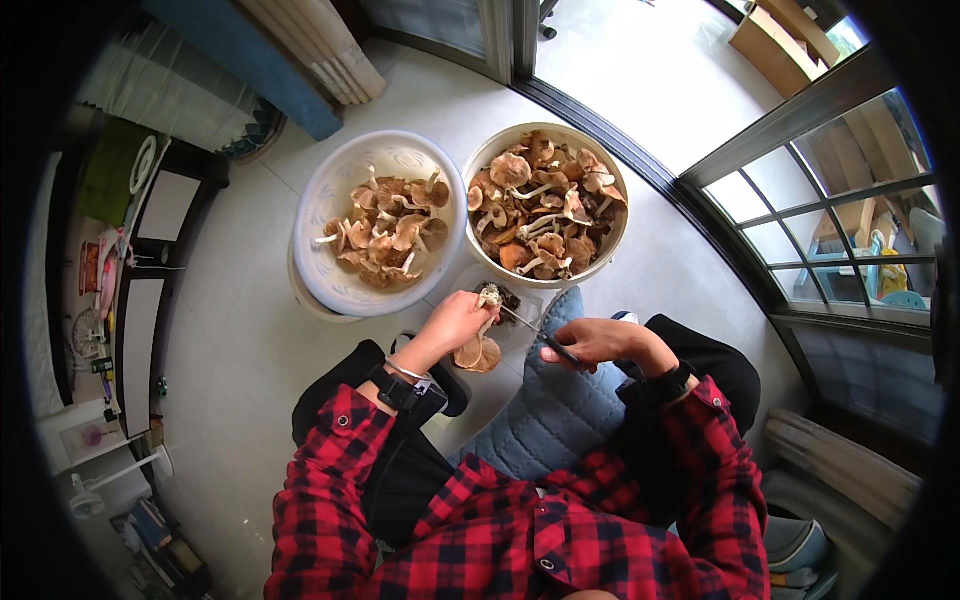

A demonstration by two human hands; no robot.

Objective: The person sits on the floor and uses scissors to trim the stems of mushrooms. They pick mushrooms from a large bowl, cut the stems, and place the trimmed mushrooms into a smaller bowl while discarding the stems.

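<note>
My left hand (pixel 453 325) is closed around a brown mushroom (pixel 478 354). Its cap hangs down and its pale stem end points up and away from me. In my right hand (pixel 598 343) is a small knife (pixel 560 349) with a dark handle, its thin metal blade reaching left to the stem end. Whether the blade touches the stem I cannot tell. Just beyond my hands lie dark trimmings (pixel 513 302) on a pale, clear-looking container or sheet. Ahead on the left, a white basin (pixel 312 215) holds several mushrooms; on the right a cream tub (pixel 622 225) is heaped with more.
A blue quilted cloth (pixel 560 420) drapes between my knees down to the tiled floor (pixel 225 330). A dark-framed glass door (pixel 800 200) stands at the right. Along the left runs a cabinet (pixel 140 340) with small items on it. Curtains (pixel 310 45) hang at the far left.
</note>
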